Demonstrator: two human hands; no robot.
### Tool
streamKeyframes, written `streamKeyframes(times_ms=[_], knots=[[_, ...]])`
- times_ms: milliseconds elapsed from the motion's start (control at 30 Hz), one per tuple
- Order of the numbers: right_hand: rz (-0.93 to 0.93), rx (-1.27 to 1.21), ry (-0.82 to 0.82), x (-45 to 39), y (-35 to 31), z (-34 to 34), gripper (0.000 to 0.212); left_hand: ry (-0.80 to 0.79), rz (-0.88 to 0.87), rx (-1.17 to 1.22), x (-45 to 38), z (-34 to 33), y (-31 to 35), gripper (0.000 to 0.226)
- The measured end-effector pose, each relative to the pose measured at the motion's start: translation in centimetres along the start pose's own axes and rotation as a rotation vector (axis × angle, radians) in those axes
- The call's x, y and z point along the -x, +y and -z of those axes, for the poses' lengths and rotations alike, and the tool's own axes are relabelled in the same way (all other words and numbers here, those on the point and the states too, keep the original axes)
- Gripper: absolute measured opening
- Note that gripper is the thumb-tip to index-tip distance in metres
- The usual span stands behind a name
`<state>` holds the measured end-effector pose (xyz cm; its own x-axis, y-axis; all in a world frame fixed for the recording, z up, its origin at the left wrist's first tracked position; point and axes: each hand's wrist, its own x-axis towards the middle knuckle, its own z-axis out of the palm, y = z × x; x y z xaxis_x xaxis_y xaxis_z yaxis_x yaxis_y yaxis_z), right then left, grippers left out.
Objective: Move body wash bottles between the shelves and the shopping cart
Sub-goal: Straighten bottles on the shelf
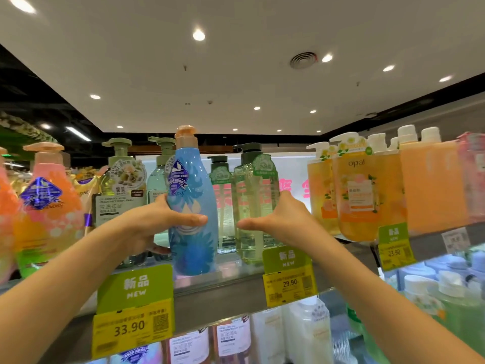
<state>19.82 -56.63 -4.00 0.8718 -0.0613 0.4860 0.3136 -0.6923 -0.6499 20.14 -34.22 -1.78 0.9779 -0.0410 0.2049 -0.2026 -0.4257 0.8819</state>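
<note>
Hands meet bottles on a store's top shelf (236, 278). The left hand (157, 222) grasps a blue body wash bottle (193, 206) at its middle, thumb laid across the front and fingers wrapped behind; the bottle stands upright on the shelf, its peach pump cap directly above the grip. The right hand (280, 222) curls around a clear pale-green bottle (253, 203) just right of the blue one, thumb pointing toward the left hand, fingers reaching round the bottle's far side. That bottle also stands upright on the shelf, with a dark green pump above the grip.

Just behind the left hand's grip stand two green-capped bottles (123, 187), and farther to its left a pink-and-orange bottle (47, 206). Between the two grips, set back, is another clear bottle (223, 206) with a dark cap. To the right of the right hand's grip stand orange bottles (367, 193) labelled "opal". Below the left grip hangs a green and yellow price tag (133, 311) reading 33.90; below the right grip, a tag (290, 277) reading 29.90. More bottles line the lower shelf (262, 337) beneath both forearms.
</note>
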Motion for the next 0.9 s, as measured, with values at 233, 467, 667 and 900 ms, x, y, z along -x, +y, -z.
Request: streamKeyframes(times_ms=[233,467,667,900], knots=[[0.012,0.027,0.104,-0.2,0.3,-0.4,0.104,0.034,-0.010,-0.065,-0.9,-0.2,-0.3,0.139],[-0.044,0.113,0.175,-1.2,1.5,-0.3,0.114,0.095,-0.011,-0.075,-0.8,-1.0,-0.2,0.133],[-0.074,0.155,0.190,-1.5,1.6,-0.3,0.120,0.136,-0.010,-0.075,-0.7,-1.3,-0.1,0.131],[0.200,0.261,0.414,1.4,0.1,-1.1,0.091,-0.032,0.006,-0.051,-0.1,0.0,-0.5,0.109]])
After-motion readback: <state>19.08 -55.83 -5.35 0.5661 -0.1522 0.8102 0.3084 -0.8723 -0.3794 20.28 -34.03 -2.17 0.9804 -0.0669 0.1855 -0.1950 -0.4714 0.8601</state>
